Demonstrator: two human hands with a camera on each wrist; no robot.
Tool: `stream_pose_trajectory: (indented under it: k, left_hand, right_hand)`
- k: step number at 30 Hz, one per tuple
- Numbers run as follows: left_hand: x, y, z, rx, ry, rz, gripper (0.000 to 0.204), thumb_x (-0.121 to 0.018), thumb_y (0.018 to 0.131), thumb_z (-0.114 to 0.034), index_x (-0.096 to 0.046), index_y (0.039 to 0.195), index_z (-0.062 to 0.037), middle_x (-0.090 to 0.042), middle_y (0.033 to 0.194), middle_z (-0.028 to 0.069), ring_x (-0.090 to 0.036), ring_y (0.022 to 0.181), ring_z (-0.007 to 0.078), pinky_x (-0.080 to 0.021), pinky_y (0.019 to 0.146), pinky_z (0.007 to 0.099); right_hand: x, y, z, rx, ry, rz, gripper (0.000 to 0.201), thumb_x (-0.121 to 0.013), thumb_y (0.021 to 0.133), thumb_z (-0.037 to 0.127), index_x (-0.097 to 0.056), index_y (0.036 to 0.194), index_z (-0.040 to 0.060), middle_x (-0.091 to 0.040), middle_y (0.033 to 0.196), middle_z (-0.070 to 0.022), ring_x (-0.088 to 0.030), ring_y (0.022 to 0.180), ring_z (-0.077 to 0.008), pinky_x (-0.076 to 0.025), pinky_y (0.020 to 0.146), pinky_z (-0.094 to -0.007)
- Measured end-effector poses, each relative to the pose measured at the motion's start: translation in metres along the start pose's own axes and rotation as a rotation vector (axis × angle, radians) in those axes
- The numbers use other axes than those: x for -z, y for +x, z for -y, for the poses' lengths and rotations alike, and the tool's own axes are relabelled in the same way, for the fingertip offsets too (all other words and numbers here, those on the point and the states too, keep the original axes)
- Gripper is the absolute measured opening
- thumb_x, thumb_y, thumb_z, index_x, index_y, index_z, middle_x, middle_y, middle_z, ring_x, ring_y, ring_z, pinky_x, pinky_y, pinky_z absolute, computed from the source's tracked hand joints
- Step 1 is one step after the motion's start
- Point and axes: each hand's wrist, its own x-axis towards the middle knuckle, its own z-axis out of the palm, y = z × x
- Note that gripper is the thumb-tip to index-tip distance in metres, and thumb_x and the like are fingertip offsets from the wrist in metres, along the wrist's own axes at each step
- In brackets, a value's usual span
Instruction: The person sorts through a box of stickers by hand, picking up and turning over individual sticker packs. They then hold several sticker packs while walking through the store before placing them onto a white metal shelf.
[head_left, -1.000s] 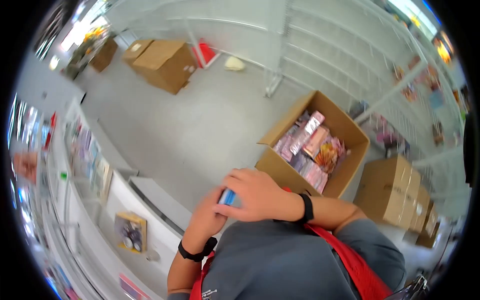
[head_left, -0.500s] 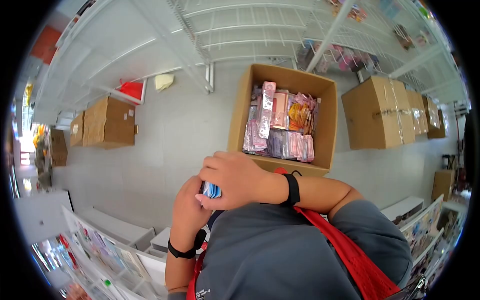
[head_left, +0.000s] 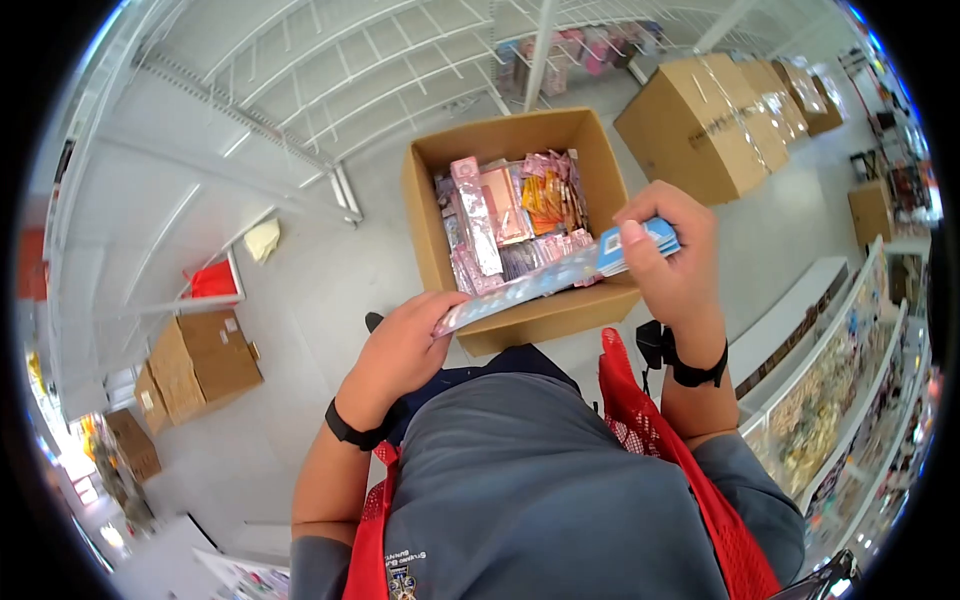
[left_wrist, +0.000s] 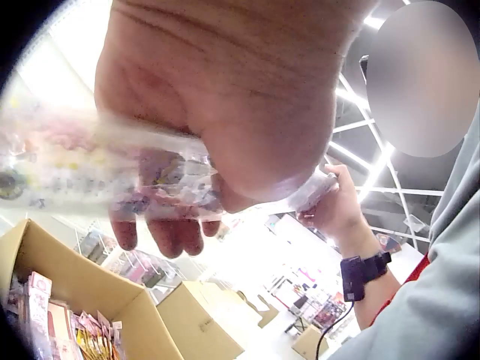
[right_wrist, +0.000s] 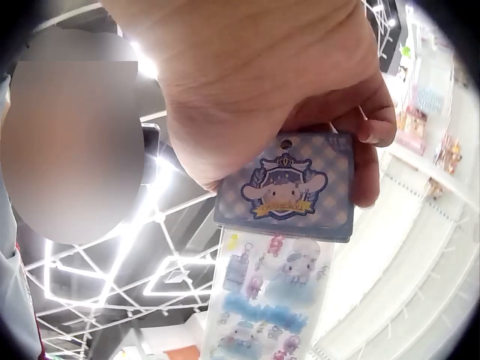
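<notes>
Two hands at work: right hand (head_left: 688, 262) pinches the blue cards (right_wrist: 289, 191), left hand (head_left: 395, 352) grips the far end, clear strips (head_left: 530, 287) spanning between; looks light, slick, bendy, so grip those stiffer cards.

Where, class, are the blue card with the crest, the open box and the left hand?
Blue card (right_wrist: 285, 193): right wrist view, its crest.
Open box (head_left: 555, 322): head view, its near wall.
Left hand (head_left: 402, 345): head view, back of the hand.

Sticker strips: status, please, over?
Right hand grips blue header cards. Left hand holds other end of sticker strips. Open cardboard box beneath, nothing seen blocking.
</notes>
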Motion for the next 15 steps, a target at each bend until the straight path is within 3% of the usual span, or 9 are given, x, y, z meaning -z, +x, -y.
stream_pose_trajectory:
  k: [2, 5, 8, 11, 14, 15]
  left_hand:
    - [0.006, 0.016, 0.021, -0.094, -0.032, 0.064, 0.041, -0.055, 0.089, 0.007, -0.064, 0.128, -0.0029, -0.069, 0.101, 0.0184, -0.066, 0.091, 0.0392, -0.054, 0.083, 0.0430]
    - [0.028, 0.041, 0.050, -0.119, -0.133, 0.282, 0.032, -0.055, 0.096, 0.002, -0.063, 0.127, -0.0036, -0.069, 0.092, 0.0162, -0.067, 0.081, 0.0342, -0.055, 0.077, 0.0420]
    - [0.059, 0.064, 0.082, -0.026, -0.268, 0.568, 0.025, -0.050, 0.105, -0.007, -0.062, 0.126, -0.0008, -0.071, 0.090, 0.0156, -0.069, 0.078, 0.0301, -0.055, 0.074, 0.0398]
    - [0.084, 0.079, 0.118, 0.154, -0.460, 0.764, 0.029, -0.045, 0.114, -0.022, -0.064, 0.122, -0.0022, -0.066, 0.083, 0.0066, -0.063, 0.070, 0.0165, -0.052, 0.069, 0.0315]
    - [0.111, 0.087, 0.135, 0.241, -0.643, 0.863, 0.039, -0.041, 0.117, -0.035, -0.065, 0.119, -0.0035, -0.061, 0.080, 0.0013, -0.057, 0.067, 0.0108, -0.050, 0.066, 0.0281]
    - [0.115, 0.091, 0.142, 0.231, -0.651, 0.898, 0.040, -0.043, 0.116, -0.036, -0.064, 0.119, -0.0026, -0.062, 0.081, 0.0019, -0.059, 0.068, 0.0113, -0.052, 0.067, 0.0283]
  right_hand:
    - [-0.005, -0.008, 0.003, -0.107, -0.027, -0.081, 0.028, -0.077, 0.091, 0.022, -0.062, 0.078, 0.0020, -0.057, 0.067, -0.0043, -0.054, 0.063, -0.0151, -0.041, 0.058, -0.0305]
    - [-0.023, -0.018, 0.007, -0.409, -0.022, -0.112, 0.033, -0.074, 0.099, 0.032, -0.066, 0.094, 0.0005, -0.066, 0.086, -0.0044, -0.057, 0.070, -0.0120, -0.044, 0.063, -0.0275]
    - [-0.056, -0.020, 0.002, -0.380, 0.108, -0.298, 0.053, -0.068, 0.104, 0.048, -0.060, 0.126, 0.0004, -0.065, 0.112, -0.0096, -0.064, 0.081, -0.0139, -0.051, 0.070, -0.0273]
    - [-0.090, -0.027, -0.001, -0.496, 0.473, -0.513, 0.071, -0.061, 0.105, 0.056, -0.043, 0.149, 0.0034, -0.058, 0.127, -0.0153, -0.068, 0.095, -0.0188, -0.057, 0.078, -0.0308]
    - [-0.139, -0.026, 0.011, -0.611, 0.646, -0.648, 0.071, -0.055, 0.108, 0.056, -0.039, 0.153, 0.0036, -0.059, 0.126, -0.0168, -0.069, 0.100, -0.0205, -0.059, 0.080, -0.0340]
    - [-0.155, -0.026, 0.015, -0.678, 0.620, -0.602, 0.066, -0.054, 0.109, 0.053, -0.041, 0.152, 0.0053, -0.060, 0.130, -0.0147, -0.069, 0.103, -0.0208, -0.058, 0.083, -0.0345]
